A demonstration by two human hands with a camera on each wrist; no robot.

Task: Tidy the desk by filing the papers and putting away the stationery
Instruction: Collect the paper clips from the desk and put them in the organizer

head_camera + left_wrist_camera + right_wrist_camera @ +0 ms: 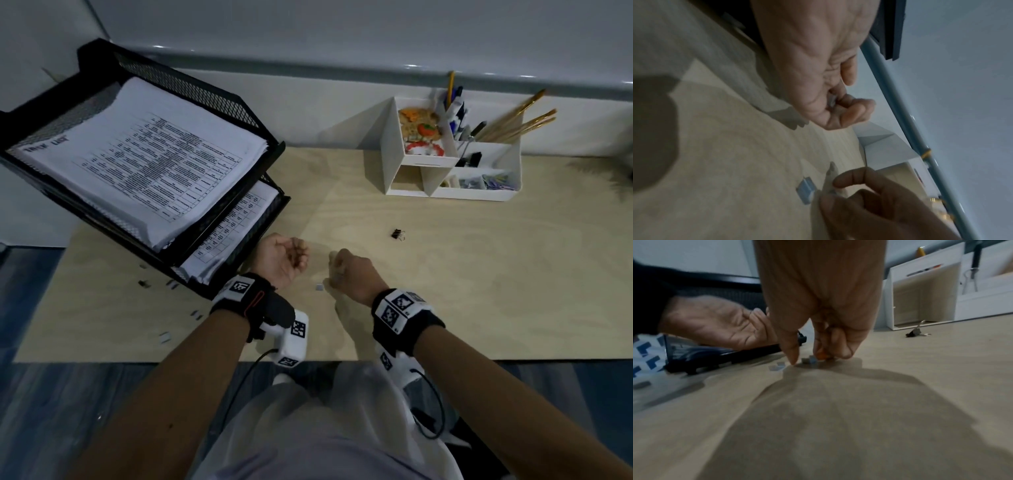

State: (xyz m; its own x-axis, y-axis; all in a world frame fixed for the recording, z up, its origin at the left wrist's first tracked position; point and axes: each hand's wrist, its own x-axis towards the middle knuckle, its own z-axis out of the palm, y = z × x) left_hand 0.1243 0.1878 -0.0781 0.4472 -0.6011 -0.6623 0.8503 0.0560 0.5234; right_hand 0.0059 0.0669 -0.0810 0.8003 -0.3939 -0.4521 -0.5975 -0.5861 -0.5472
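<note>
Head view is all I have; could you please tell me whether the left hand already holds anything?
Observer: Yes, the left wrist view shows a small silvery piece tucked under curled fingers of the left hand.
Operator: Thank you; has the right hand gripped its staple strip?
Observer: Unclear; in the right wrist view thumb and fingertips flank the grey staple strip, which lies on the desk.
Operator: Any more nearby?
Observer: A second grey piece lies beside the thumb.

paper tray at desk back-left corner, organizer at back edge w/ pens, binder clip mid-desk, staple bits nr left-front edge.
</note>
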